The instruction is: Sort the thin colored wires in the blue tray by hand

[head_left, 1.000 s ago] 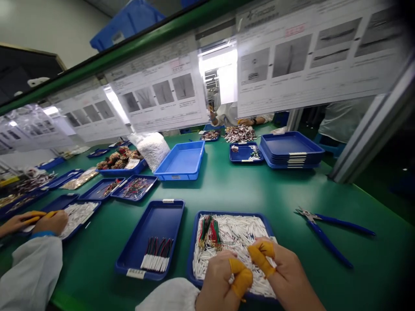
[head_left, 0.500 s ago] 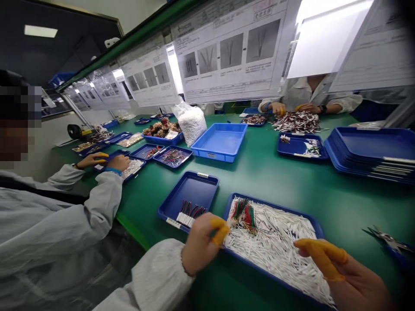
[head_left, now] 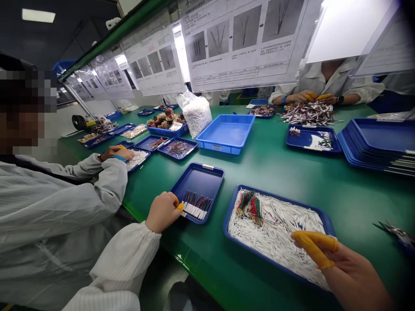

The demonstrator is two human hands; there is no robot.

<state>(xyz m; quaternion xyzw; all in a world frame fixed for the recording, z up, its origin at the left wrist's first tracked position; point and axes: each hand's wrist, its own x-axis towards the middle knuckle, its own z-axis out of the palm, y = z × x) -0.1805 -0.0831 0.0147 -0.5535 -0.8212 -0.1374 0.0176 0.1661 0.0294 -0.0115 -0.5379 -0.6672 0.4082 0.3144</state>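
Observation:
My left hand (head_left: pixel 164 210), with orange finger cots, is at the near left corner of a small blue tray (head_left: pixel 202 173). Its thumb and finger are pinched together; what they hold, if anything, is hidden. Beside the fingertips, inside that tray, lies a row of red, green and black wires in white sleeves (head_left: pixel 196 210). My right hand (head_left: pixel 345 263), also in orange finger cots, is over the right side of a larger blue tray (head_left: pixel 229 218). Its fingertips are pinched, too small a spot to make out what is in them. White tubes (head_left: pixel 275 246) fill this tray, with wire bundles (head_left: pixel 251 207) on top.
Pliers (head_left: pixel 397 233) lie at the right. Stacked blue trays (head_left: pixel 379 142) stand behind, near a light blue bin (head_left: pixel 227 134) and a bag of white pieces (head_left: pixel 196 114). A co-worker's sleeve (head_left: pixel 106 185) is at my left; another person's hands (head_left: pixel 316 97) work across the table.
My left hand has moved left, from the edge of the tray of tubes to the near left corner of the small tray. My right hand stays over the tubes. The view has shifted slightly.

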